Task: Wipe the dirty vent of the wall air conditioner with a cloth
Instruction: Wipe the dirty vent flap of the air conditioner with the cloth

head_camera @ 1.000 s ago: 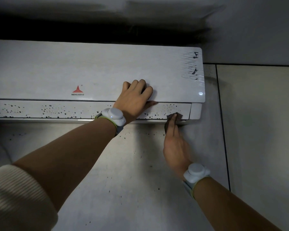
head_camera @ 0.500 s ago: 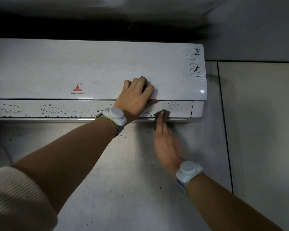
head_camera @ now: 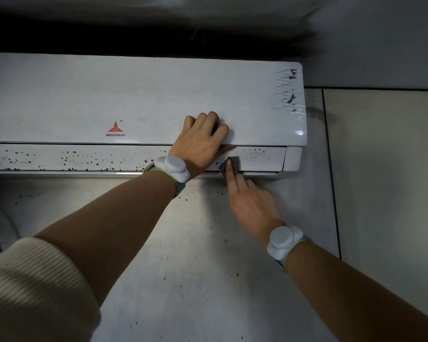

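Note:
A white wall air conditioner [head_camera: 143, 99] with a red triangle logo fills the upper half of the view. Its vent flap [head_camera: 84, 157] runs along the bottom and is speckled with dark spots, fewer at the right end [head_camera: 262, 156]. My left hand [head_camera: 200, 141] lies flat on the front panel just above the flap, fingers curled over its lower edge. My right hand [head_camera: 250, 203] reaches up from below and presses a small dark brown cloth [head_camera: 232, 162] against the flap with the fingertips, right beside my left hand.
The grey wall [head_camera: 195, 255] below the unit carries scattered dark specks. A tile seam [head_camera: 331, 169] runs vertically right of the unit. Black scribbles [head_camera: 288, 91] mark the panel's upper right corner. A dark gap lies above the unit.
My right hand has slid the cloth leftward along the flap, from near its right end to beside my left hand. The left hand has stayed in place.

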A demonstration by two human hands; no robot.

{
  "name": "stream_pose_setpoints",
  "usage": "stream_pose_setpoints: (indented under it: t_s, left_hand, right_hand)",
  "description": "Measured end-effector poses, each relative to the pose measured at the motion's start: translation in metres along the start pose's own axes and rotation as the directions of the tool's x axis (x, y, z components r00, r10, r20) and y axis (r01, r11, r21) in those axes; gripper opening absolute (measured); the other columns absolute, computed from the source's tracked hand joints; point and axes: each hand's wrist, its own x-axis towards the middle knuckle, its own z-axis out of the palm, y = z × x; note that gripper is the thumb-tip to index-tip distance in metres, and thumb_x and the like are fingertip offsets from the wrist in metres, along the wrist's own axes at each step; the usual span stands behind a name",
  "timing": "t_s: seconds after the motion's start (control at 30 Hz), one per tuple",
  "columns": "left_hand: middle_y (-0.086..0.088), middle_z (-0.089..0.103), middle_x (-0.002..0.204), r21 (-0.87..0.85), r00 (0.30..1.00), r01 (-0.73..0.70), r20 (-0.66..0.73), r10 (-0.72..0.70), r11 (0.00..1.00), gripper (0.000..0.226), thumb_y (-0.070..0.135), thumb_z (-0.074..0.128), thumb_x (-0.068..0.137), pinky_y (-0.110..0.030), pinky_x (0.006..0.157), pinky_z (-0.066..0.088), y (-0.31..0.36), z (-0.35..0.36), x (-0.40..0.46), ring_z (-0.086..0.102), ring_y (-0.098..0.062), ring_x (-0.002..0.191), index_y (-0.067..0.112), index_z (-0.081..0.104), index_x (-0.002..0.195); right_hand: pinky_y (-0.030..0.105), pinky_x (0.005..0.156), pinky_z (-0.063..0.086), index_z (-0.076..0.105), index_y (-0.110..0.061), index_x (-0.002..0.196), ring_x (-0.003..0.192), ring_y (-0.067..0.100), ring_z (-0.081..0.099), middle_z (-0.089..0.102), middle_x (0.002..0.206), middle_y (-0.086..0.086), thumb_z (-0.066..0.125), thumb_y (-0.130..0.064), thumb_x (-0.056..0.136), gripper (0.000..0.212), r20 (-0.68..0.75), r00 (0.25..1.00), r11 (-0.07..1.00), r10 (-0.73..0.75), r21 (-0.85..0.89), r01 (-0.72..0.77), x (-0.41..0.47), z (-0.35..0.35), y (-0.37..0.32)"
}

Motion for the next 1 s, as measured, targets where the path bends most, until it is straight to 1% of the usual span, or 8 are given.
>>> stream_pose_setpoints:
  t_s: [0.13,0.23,0.3,0.37,0.47,0.57,0.7,1.0]
  left_hand:
    - [-0.018,0.055,0.108,0.003,1.0,-0.005,0.002,0.005,1.0,0.044,0.048,0.044,0.108,-0.046,0.079,0.037,0.0,-0.001,0.0,0.051,-0.036,0.091,0.006,0.056,0.104]
    - [-0.019,0.056,0.108,-0.005,1.0,-0.008,0.004,0.008,1.0,0.044,0.048,0.046,0.107,-0.046,0.079,0.037,0.002,-0.002,-0.001,0.052,-0.036,0.091,0.005,0.056,0.104]
    - [-0.021,0.056,0.107,0.001,1.0,-0.005,0.0,0.005,1.0,0.045,0.048,0.047,0.106,-0.046,0.079,0.037,0.003,-0.003,0.0,0.052,-0.037,0.091,0.005,0.056,0.104]
    - [-0.022,0.055,0.107,-0.004,1.0,-0.009,0.007,0.009,1.0,0.046,0.049,0.046,0.106,-0.046,0.079,0.036,0.004,-0.004,0.0,0.052,-0.038,0.091,0.004,0.055,0.104]
    - [-0.022,0.055,0.107,-0.021,1.0,0.0,-0.004,0.0,1.0,0.048,0.051,0.045,0.106,-0.046,0.079,0.035,0.002,-0.002,0.0,0.051,-0.037,0.091,0.004,0.056,0.104]
    - [-0.022,0.056,0.108,-0.017,1.0,0.014,0.011,-0.014,1.0,0.049,0.051,0.046,0.106,-0.047,0.079,0.036,0.002,-0.003,0.0,0.052,-0.038,0.092,0.004,0.057,0.104]
    - [-0.021,0.056,0.106,-0.013,1.0,0.004,0.002,-0.004,1.0,0.048,0.051,0.047,0.106,-0.047,0.078,0.037,0.001,-0.002,0.001,0.052,-0.037,0.09,0.004,0.057,0.102]
    - [-0.02,0.056,0.106,-0.003,1.0,0.002,0.02,-0.002,1.0,0.049,0.05,0.045,0.107,-0.047,0.078,0.038,0.003,-0.005,0.001,0.052,-0.037,0.089,0.004,0.058,0.102]
  right_hand:
    - [0.041,0.052,0.056,0.015,0.005,0.158,0.08,0.03,0.063,0.063,0.115,0.016,0.021,-0.001,0.094,0.064,-0.044,0.997,0.994,-0.067,-0.086,0.063,-0.001,-0.003,0.013]
    - [0.038,0.05,0.054,0.029,0.002,0.156,0.07,0.028,0.064,0.066,0.102,0.013,0.04,-0.004,0.096,0.061,-0.06,0.993,0.982,-0.102,-0.166,0.091,-0.002,-0.011,0.026]
    - [0.036,0.047,0.05,0.037,0.001,0.153,0.065,0.027,0.063,0.065,0.095,0.011,0.038,-0.004,0.095,0.058,-0.085,0.99,0.971,-0.115,-0.221,0.094,-0.003,-0.013,0.031]
    - [0.035,0.044,0.047,0.042,0.0,0.151,0.064,0.026,0.062,0.064,0.095,0.012,0.037,-0.005,0.095,0.056,-0.111,0.984,0.968,-0.141,-0.223,0.113,0.0,-0.015,0.037]
    - [0.032,0.042,0.044,0.044,0.001,0.149,0.061,0.027,0.061,0.063,0.096,0.016,0.051,-0.002,0.091,0.059,-0.121,0.98,0.968,-0.156,-0.214,0.128,0.0,-0.02,0.046]
    - [0.032,0.044,0.046,0.042,0.004,0.149,0.063,0.027,0.061,0.064,0.1,0.019,0.043,0.0,0.092,0.058,-0.106,0.983,0.976,-0.147,-0.179,0.126,-0.003,-0.021,0.054]
    - [0.031,0.044,0.046,0.042,0.006,0.149,0.057,0.023,0.06,0.065,0.101,0.018,0.054,0.002,0.091,0.059,-0.07,0.993,0.976,-0.09,-0.203,0.074,-0.013,-0.019,0.065]
    - [0.031,0.045,0.051,0.036,0.009,0.15,0.06,0.02,0.061,0.067,0.11,0.019,0.049,0.007,0.096,0.055,-0.042,0.998,0.958,-0.038,-0.286,0.025,-0.027,-0.015,0.086]
